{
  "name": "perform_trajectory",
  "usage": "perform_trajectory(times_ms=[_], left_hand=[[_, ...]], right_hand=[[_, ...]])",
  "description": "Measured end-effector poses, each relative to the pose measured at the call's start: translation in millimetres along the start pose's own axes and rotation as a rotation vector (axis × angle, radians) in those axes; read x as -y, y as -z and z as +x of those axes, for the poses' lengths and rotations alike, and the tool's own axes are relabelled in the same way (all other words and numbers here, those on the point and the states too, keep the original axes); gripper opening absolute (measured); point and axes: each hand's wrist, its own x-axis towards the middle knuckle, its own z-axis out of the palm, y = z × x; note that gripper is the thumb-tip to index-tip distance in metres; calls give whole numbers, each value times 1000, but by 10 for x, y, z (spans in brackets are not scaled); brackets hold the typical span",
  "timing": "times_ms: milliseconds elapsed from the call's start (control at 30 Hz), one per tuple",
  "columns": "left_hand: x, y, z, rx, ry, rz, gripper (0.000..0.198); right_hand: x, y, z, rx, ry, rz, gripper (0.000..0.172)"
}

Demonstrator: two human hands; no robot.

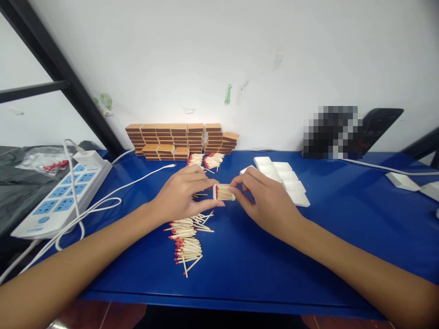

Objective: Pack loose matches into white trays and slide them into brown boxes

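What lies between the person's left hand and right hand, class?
A small white tray of matches, their red heads toward the left hand, lies between it and the right hand. The head view shows this.

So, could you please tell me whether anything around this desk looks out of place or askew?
Mildly, yes: at the near end of the loose matches, two sticks lie slanted, askew from the mostly sideways rest. Behind the desk, a torn-looking green scrap clings to the otherwise pale wall.
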Motion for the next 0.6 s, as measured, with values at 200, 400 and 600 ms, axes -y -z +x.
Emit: perform_trajectory(times_ms=[200, 400, 600], left_hand=[[86, 7, -8, -22, 16, 22, 43], [205, 9, -36, -33, 29, 91, 41], [227, -1, -49, -27, -4, 113, 42]], right_hand=[[50, 30, -23, -51, 70, 58, 12], [104, -92, -94, 237, 175, 245, 17], [174, -206, -107, 347, 127, 290, 8]])
